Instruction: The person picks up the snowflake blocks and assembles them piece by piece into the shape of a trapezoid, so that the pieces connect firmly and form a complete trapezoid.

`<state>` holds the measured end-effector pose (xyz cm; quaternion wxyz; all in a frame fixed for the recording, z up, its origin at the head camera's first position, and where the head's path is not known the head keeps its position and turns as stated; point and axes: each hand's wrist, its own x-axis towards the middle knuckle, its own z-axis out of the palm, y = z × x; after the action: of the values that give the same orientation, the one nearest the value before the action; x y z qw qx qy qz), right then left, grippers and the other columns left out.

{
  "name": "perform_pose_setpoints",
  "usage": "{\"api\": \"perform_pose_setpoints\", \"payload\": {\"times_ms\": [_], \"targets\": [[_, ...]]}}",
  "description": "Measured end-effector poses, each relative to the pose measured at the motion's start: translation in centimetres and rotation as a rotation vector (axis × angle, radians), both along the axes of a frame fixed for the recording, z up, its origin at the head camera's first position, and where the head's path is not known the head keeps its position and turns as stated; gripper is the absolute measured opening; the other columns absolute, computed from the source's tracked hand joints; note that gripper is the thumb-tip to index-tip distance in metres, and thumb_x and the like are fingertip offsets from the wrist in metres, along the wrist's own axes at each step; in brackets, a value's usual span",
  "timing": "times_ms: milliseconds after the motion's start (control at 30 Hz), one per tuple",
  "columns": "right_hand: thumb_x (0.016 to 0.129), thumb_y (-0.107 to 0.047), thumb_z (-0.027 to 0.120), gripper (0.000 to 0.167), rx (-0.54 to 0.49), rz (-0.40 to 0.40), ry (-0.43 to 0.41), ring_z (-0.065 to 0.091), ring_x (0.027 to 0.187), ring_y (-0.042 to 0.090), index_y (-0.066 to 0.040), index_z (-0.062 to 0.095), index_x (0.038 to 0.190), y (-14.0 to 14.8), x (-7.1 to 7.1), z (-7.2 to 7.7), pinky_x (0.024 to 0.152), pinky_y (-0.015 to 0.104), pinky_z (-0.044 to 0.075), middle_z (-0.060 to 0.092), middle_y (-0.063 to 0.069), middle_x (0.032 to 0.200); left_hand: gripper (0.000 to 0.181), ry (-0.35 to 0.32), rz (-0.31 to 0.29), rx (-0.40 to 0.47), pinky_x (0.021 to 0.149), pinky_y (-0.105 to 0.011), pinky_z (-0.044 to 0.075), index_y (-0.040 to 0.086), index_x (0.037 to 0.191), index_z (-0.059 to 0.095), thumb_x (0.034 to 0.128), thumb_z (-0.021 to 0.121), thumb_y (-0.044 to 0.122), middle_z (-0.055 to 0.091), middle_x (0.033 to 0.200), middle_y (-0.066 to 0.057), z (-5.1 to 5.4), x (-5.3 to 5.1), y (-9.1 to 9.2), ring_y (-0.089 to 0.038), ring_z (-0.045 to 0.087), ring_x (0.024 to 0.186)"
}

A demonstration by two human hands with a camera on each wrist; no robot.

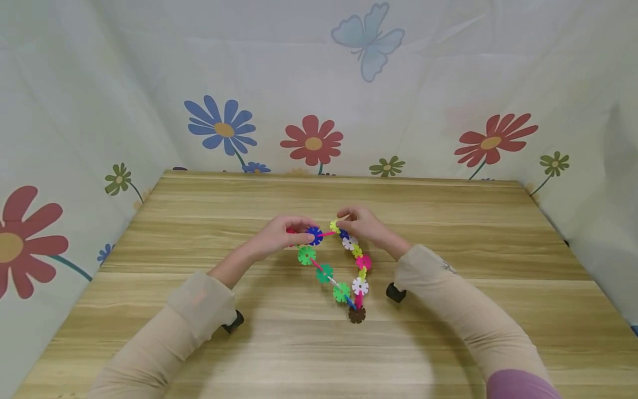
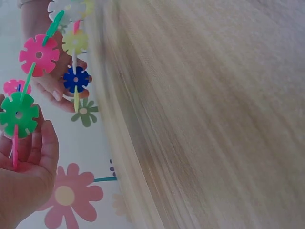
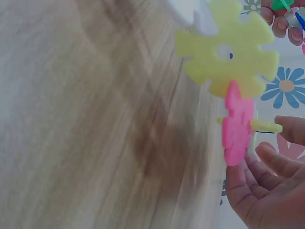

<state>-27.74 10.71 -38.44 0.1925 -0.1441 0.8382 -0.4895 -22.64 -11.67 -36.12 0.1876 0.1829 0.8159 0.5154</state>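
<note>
A chain of colourful notched plastic flower discs hangs as a loop between my two hands in the head view. My left hand (image 1: 281,235) pinches the chain near a blue disc (image 1: 314,236), its thumb in front. At the other end, my right hand (image 1: 366,226) holds a yellow disc (image 1: 334,226) between thumb and fingers. An edge-on pink disc (image 1: 327,234) bridges the two hands. Green discs (image 1: 324,273) run down the left side; white, yellow and pink discs (image 1: 364,262) make up the right. A brown disc (image 1: 356,315) sits lowest. Palm and fingers partly hide the held discs.
Beneath the hands spreads a wood-grain table (image 1: 279,354). A pale curtain (image 1: 279,66) printed with flowers and a butterfly stands behind it and along the sides. Black wrist devices (image 1: 396,292) show under both sleeves.
</note>
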Motion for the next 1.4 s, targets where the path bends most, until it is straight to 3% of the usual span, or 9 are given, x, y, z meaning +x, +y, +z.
{"api": "perform_pose_setpoints", "payload": {"times_ms": [200, 500, 967, 1400], "targets": [[0.088, -0.012, 0.052, 0.027, -0.046, -0.028, -0.033, 0.044, 0.061, 0.012, 0.001, 0.053, 0.112, -0.2, 0.2, 0.2, 0.053, 0.022, 0.040, 0.053, 0.007, 0.081, 0.034, 0.011, 0.008, 0.010, 0.079, -0.046, 0.046, 0.008, 0.114, 0.057, 0.0839, 0.060, 0.024, 0.061, 0.090, -0.009, 0.0, -0.1, 0.1, -0.032, 0.053, 0.085], [0.087, -0.008, 0.054, 0.021, -0.150, -0.061, -0.012, 0.046, 0.059, 0.013, 0.001, 0.057, 0.105, -0.1, 0.7, 1.0, 0.052, 0.021, 0.041, 0.052, 0.002, 0.070, 0.035, 0.013, 0.042, 0.004, 0.079, -0.045, 0.046, 0.011, 0.115, 0.057, 0.0832, 0.061, 0.025, 0.062, 0.089, -0.007, -0.4, -0.3, -0.2, -0.022, 0.054, 0.082], [0.084, -0.003, 0.055, 0.019, -0.209, 0.000, 0.017, 0.050, 0.055, 0.012, 0.005, 0.059, 0.101, 0.3, 1.3, 1.7, 0.052, 0.022, 0.046, 0.055, 0.001, 0.065, 0.034, 0.033, 0.071, -0.008, 0.073, -0.036, 0.049, 0.011, 0.113, 0.059, 0.0822, 0.062, 0.024, 0.060, 0.084, -0.007, -0.8, -0.6, -0.6, -0.019, 0.052, 0.076], [0.082, 0.000, 0.056, 0.018, -0.209, 0.064, 0.020, 0.051, 0.057, 0.014, 0.007, 0.060, 0.098, 0.3, 2.0, 2.2, 0.052, 0.022, 0.047, 0.057, 0.003, 0.067, 0.036, 0.002, 0.068, 0.011, 0.070, -0.028, 0.050, 0.010, 0.114, 0.058, 0.0816, 0.063, 0.027, 0.062, 0.087, -0.007, -0.8, -0.6, -0.8, -0.020, 0.055, 0.076]]}}
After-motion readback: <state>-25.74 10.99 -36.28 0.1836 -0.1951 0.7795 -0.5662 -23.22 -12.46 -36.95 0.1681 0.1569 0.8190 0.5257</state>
